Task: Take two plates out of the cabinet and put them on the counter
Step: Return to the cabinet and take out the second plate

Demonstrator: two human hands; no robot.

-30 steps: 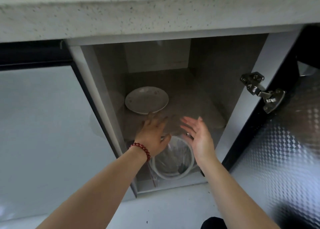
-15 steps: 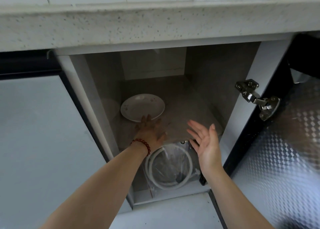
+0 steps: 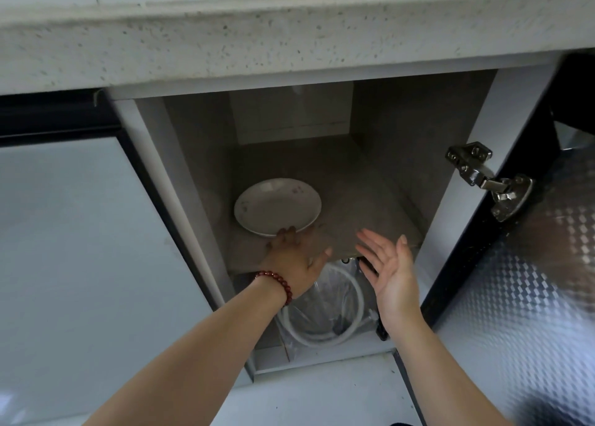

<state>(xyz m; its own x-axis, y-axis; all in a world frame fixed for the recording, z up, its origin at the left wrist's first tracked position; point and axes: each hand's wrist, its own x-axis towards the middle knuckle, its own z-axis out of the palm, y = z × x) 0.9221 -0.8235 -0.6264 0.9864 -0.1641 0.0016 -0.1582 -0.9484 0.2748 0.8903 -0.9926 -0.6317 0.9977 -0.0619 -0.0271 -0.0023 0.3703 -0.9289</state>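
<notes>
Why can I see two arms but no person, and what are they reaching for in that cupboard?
The camera sits on the person's head and looks down, so you see only their own arms. The cupboard door stands open under the stone counter. On the shelf inside lies a white plate with tiny flowers. The left hand, with a red bead bracelet on its wrist, has its fingertips at the plate's near rim but is not holding it yet. The right hand is open and holds nothing. Below the shelf lies a coiled white hose.
</notes>
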